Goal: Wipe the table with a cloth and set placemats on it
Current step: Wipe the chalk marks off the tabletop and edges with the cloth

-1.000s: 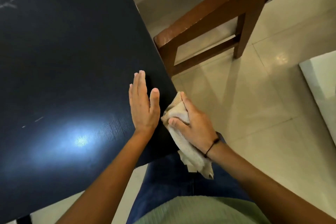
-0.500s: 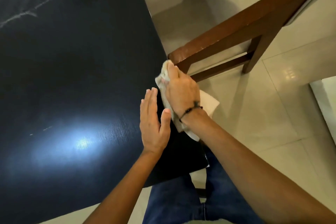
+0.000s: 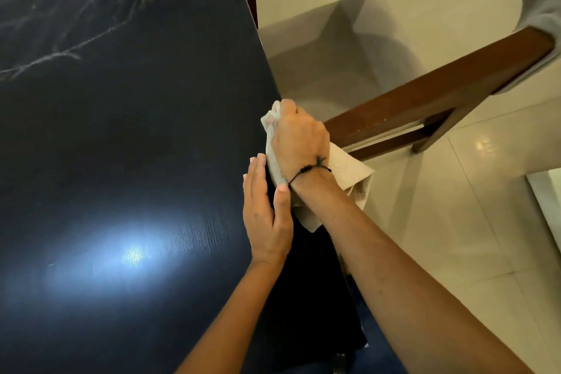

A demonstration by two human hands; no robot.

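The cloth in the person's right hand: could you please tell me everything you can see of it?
The cloth is a beige, towel-like fabric with a ribbed weave, bunched and folded. The right hand grips it and holds it against the right edge of the dark table. One crumpled end pokes out past the knuckles; the rest hangs loose off the edge, under the wrist. The left hand lies flat on the table right beside it, thumb tip at the fabric.

Left hand [image 3: 267,218] laid flat, palm down, fingers straight and together, thumb tip raised against right wrist. Right hand [image 3: 299,138] placed just ahead, fingers curled in grip, black cord worn at wrist. Both forearms bare, extended forward, right crossed inward toward left.
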